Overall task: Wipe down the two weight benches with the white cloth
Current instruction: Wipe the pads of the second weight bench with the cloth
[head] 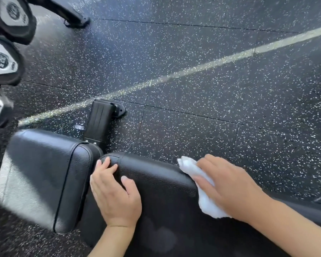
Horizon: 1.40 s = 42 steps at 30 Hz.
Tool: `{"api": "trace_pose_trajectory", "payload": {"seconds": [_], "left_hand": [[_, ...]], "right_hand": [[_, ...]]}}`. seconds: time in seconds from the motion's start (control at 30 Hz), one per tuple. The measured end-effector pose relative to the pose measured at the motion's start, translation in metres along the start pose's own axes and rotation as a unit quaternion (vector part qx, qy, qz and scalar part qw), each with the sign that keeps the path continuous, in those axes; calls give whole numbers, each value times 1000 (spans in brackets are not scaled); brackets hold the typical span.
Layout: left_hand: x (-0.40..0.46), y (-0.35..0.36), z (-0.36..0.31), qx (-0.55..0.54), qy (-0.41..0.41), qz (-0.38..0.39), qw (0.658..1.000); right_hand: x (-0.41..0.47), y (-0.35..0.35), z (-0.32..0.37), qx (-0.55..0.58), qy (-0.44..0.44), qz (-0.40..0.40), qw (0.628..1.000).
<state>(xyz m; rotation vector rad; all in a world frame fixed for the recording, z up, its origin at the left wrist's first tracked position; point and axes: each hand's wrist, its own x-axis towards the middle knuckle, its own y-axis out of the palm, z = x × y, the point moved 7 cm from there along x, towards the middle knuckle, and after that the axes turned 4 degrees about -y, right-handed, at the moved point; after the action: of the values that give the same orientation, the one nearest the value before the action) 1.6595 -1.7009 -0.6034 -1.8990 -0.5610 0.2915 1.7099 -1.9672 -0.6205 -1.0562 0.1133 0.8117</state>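
Note:
A black padded weight bench fills the lower part of the head view: its seat pad lies at the left and its long back pad runs to the right. My left hand rests flat on the near end of the back pad, fingers straight, by the gap between the pads. My right hand presses a crumpled white cloth against the far edge of the back pad, fingers lying over the cloth. Only one bench is in view.
The bench's black foot stands on the speckled black rubber floor, which a pale painted line crosses. Several dumbbell ends on a rack crowd the left edge. Another black frame foot sits at the top left.

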Motion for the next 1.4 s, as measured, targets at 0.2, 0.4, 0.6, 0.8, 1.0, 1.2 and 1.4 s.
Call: {"api": "trace_pose_trajectory", "payload": {"seconds": [0.2,0.4,0.6,0.8,1.0,1.2,1.4], "left_hand": [[2,3,5,-1,7,4,1000],[5,2,4,3,8,4,1000],[2,3,0,16,14,4,1000],[2,3,1,12,16,-4,1000],[-1,3,2,0,9,10,1000],[4,1,8,-11,7,21,1000],[2,-3,4,-17,4,18,1000]], "right_hand": [[117,10,101,96,-91,5,991],[156,14,128,186,-99,15,977],[58,5,54,66,-128,-7,990],[2,6,44,13,-71,-29,997],[83,16,105,-4,-47,-32,998],[87,14,119,-27,-43,-34,998],[-4,0,44,30,19,-49,998]]}}
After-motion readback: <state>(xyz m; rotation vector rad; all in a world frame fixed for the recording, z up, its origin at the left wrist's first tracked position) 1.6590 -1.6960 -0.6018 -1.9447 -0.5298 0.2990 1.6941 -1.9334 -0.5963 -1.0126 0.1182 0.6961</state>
